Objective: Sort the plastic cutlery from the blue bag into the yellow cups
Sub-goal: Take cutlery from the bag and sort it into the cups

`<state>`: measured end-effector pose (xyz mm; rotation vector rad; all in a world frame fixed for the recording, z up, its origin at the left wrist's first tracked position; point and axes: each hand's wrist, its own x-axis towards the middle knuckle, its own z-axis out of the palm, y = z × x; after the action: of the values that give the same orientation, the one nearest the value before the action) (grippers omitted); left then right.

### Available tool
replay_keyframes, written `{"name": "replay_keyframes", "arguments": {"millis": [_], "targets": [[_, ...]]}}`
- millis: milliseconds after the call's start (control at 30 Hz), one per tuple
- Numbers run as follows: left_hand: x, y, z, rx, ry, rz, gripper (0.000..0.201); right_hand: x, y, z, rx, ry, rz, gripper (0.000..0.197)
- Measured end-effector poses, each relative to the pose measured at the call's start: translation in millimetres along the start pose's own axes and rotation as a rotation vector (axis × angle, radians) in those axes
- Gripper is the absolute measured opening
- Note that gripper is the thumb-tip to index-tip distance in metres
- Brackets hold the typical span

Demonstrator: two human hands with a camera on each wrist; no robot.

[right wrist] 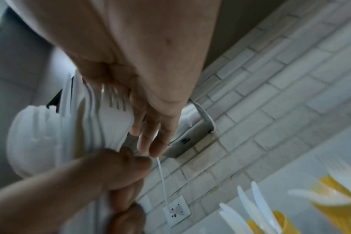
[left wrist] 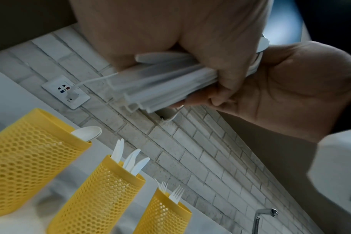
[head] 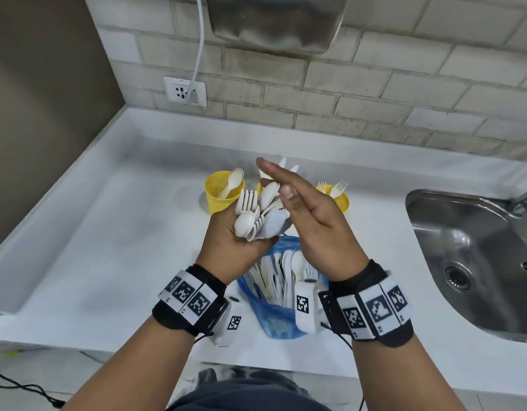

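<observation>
My left hand point(head: 226, 241) grips a bundle of white plastic forks, spoons and knives point(head: 256, 215) above the blue bag point(head: 274, 318), which lies on the counter with more cutlery in it. My right hand point(head: 312, 221) lies against the bundle with its fingers straight. Three yellow mesh cups stand behind: the left cup point(head: 219, 194) holds spoons, the middle cup point(left wrist: 102, 190) knives, the right cup point(head: 342, 201) forks. In the left wrist view the handles point(left wrist: 160, 83) stick out of my fist. In the right wrist view straight fingers point(right wrist: 150, 129) touch the fork heads point(right wrist: 110, 110).
A steel sink point(head: 475, 262) is set into the white counter point(head: 93, 247) at the right. A wall socket point(head: 185, 91) with a plugged white cable and a metal wall unit point(head: 274, 22) are on the tiled wall behind the cups.
</observation>
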<state>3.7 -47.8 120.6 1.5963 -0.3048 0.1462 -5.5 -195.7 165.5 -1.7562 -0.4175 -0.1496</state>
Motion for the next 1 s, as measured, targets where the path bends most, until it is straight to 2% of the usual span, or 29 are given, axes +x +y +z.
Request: {"name": "replay_keyframes", "arguments": {"millis": [100, 200, 300, 400, 567, 700, 767, 833, 1000], "targets": [[8, 2, 11, 0.005, 0.015, -0.012, 0.038, -4, 1, -13, 0.287, 0.064, 0.037, 0.046], [6, -4, 20, -0.009, 0.06, -0.043, 0.048, -9, 7, -32, 0.405, 0.109, 0.053, 0.043], [6, -8, 27, 0.012, 0.093, -0.053, 0.053, -13, 17, -49, 0.354, 0.123, 0.041, 0.045], [14, -9, 38, 0.019, 0.11, -0.026, 0.029, -15, 25, -58, 0.3, 0.124, 0.05, 0.041], [15, -2, 54, -0.005, 0.075, 0.0, 0.031, -18, 29, -70, 0.22, 0.033, -0.003, 0.031], [14, -3, 63, 0.013, 0.117, -0.039, 0.041, -20, 27, -74, 0.149, -0.032, -0.038, 0.031], [7, -6, 69, -0.023, 0.17, -0.088, 0.054, -21, 29, -73, 0.096, -0.02, -0.047, 0.031], [4, -8, 72, -0.044, 0.166, -0.091, 0.058, -21, 31, -72, 0.062, 0.017, -0.051, 0.03], [10, -4, 65, -0.051, 0.171, -0.024, 0.047, -21, 33, -67, -0.002, 0.068, -0.102, 0.028]]}}
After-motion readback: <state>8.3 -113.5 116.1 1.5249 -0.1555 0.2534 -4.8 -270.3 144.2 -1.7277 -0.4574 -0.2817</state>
